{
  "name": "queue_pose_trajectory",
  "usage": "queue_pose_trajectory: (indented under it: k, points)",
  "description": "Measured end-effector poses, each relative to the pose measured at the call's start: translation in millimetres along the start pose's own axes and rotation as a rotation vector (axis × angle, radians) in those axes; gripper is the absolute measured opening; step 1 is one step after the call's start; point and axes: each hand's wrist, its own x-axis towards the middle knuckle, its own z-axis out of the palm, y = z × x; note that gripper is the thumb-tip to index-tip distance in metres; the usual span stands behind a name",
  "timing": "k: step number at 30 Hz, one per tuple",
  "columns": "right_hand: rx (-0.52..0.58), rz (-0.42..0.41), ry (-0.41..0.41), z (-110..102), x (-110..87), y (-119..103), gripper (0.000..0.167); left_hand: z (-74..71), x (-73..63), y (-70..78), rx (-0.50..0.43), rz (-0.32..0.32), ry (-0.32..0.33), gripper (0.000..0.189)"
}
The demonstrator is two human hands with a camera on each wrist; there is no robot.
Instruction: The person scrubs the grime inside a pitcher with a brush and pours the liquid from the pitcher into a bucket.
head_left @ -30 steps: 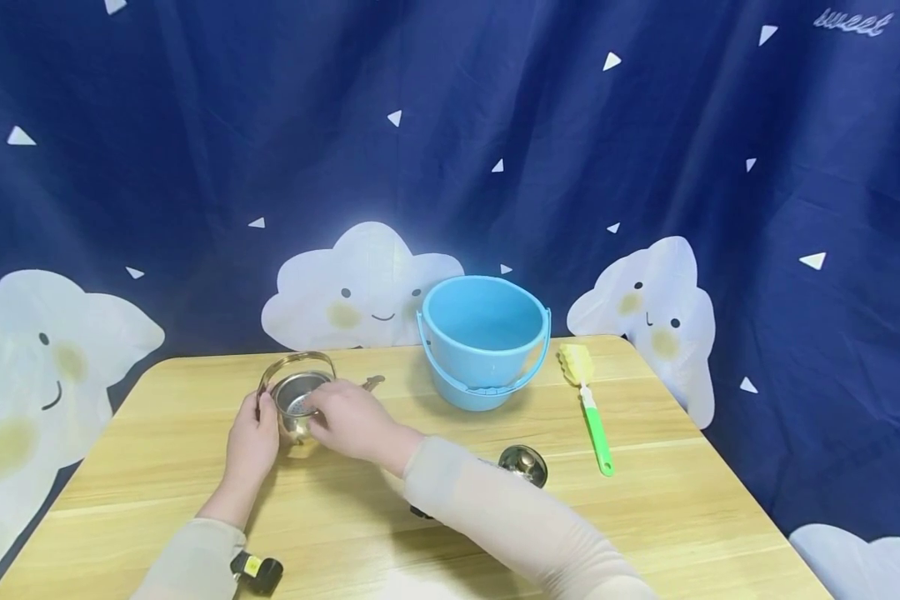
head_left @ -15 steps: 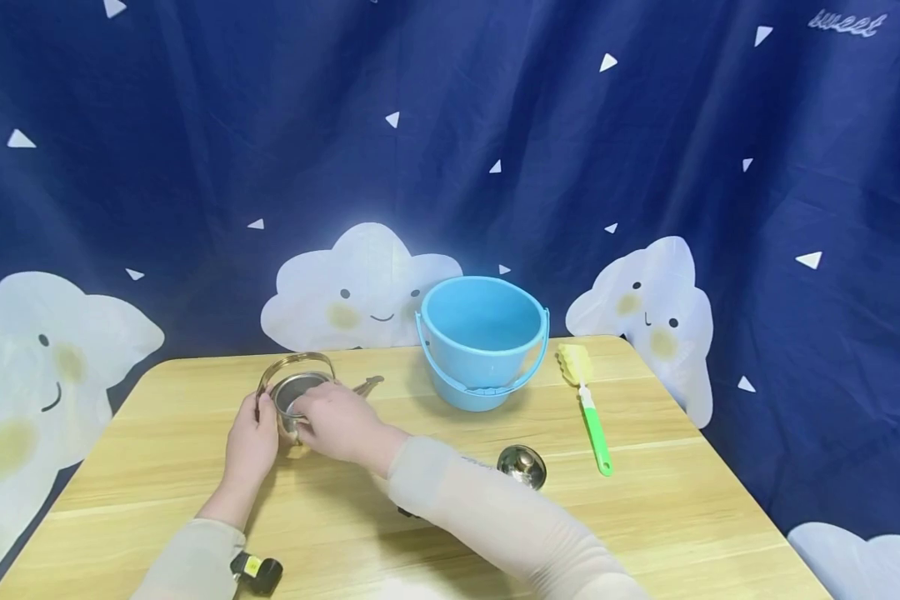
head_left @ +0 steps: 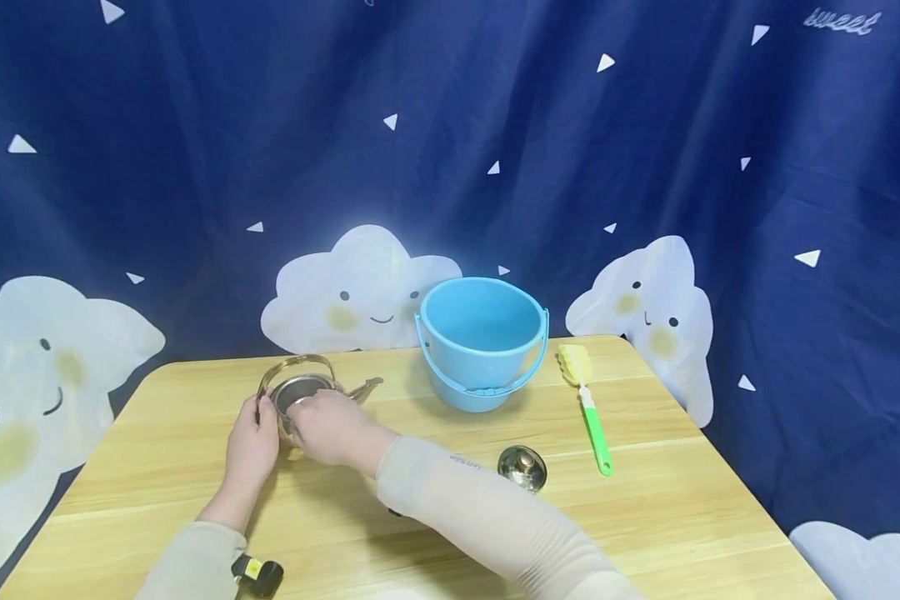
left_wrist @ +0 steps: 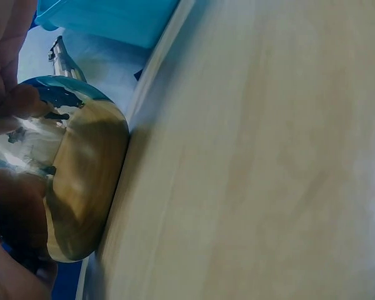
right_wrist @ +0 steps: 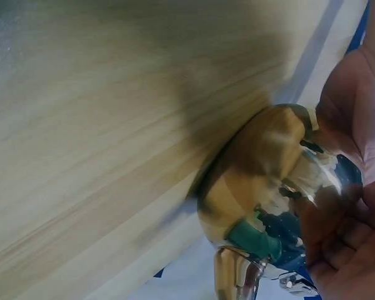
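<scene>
head view: teapot (head_left: 297, 388) sits upright on the surface (head_left: 165, 450), left of centre, between my hands. long axis runs out along the spout (head_left: 365, 388), pointing right toward the blue bucket (head_left: 465, 371). both hands are at it, neither clearly nearer. left hand (head_left: 253, 435) grips the left side by the foot of the handle (head_left: 296, 360). right hand (head_left: 332, 427) reaches across, fingers bent at the near edge of the mouth; can't tell if they pinch anything. lid (head_left: 522, 469) lies off, just beyond my right sleeve (head_left: 472, 508).
</scene>
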Motion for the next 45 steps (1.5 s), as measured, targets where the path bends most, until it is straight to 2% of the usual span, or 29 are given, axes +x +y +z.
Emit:
queue_pose_trajectory:
  k: [3,10,26,35,45]
  points:
    - [-0.044,-0.016,-0.024,2.2,0.6,-1.5,0.019,0.9,0.3,-0.7,-0.004,0.006,-0.004,0.061]
    - [-0.05,-0.014,-0.055,1.5,0.8,-1.4,0.016,1.3,0.5,-2.1,-0.004,-0.003,0.002,0.06]
    - [-0.039,-0.038,-0.03,3.2,2.7,1.6,0.015,1.4,0.7,-1.5,0.001,-0.008,0.033,0.058]
    - [0.03,-0.015,-0.028,0.9,1.6,3.0,0.018,1.2,0.0,-0.7,0.007,0.0,0.031,0.058]
    - [0.103,0.018,0.026,-0.6,2.9,4.6,0.016,1.1,0.4,-1.8,0.006,0.001,0.023,0.059]
